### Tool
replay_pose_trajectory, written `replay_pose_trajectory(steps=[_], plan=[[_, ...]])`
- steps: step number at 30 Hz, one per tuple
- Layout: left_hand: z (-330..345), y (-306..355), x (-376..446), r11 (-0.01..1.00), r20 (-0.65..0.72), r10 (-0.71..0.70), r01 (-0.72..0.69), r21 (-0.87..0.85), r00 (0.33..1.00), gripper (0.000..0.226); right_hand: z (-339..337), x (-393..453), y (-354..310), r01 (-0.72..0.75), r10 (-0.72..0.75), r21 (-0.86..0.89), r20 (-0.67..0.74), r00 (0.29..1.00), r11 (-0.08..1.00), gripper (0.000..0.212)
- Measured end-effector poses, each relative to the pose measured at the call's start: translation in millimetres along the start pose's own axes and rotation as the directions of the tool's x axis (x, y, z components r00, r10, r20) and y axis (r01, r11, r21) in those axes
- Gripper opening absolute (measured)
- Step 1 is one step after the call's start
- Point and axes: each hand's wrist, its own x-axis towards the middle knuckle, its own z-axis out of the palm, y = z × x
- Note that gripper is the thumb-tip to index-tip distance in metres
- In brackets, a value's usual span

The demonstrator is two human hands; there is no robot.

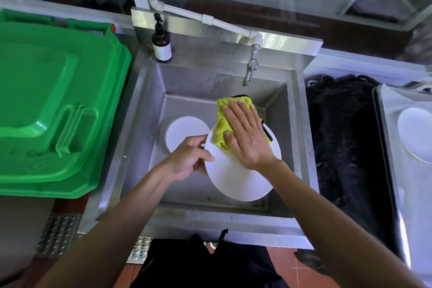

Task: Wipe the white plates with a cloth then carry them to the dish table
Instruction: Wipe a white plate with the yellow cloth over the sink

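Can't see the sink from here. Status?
Left hand grips held plate by its rim. Right hand presses yellow cloth flat on it. Second plate waits in sink. Nothing blocking.

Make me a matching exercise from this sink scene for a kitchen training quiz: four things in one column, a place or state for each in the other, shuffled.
Things:
1. yellow cloth
2. held plate
3. second plate
4. brown pump bottle

Places or states:
A. lies on the sink floor
B. stands on the sink's back ledge
C. pressed under the right hand
D. gripped at its rim by the left hand

Pairs: 1-C, 2-D, 3-A, 4-B
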Motion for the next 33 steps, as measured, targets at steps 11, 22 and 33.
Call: replay_pose_trajectory(steps=[11, 22, 33], plan=[[28.7, -21.3, 15.3, 0.993, -0.321, 0.026, -0.062, -0.102, 0.947, 0.039, 17.8, -13.7, 22.0, -0.405, 0.404, 0.034, 0.018, 0.914, 0.914, 0.063], [32.8, -31.0, 15.6, 0.968, -0.461, 0.058, -0.162, -0.189, 0.886, 0.038, 37.9, -40.8, -12.9, -0.528, 0.523, 0.125, 0.073, 0.849, 0.84, 0.067], [24.3, -21.8, 18.0, 0.964, -0.484, 0.025, -0.149, -0.218, 0.875, 0.032, 42.7, -49.0, -50.5, -0.455, 0.432, 0.156, 0.158, 0.888, 0.877, 0.06]])
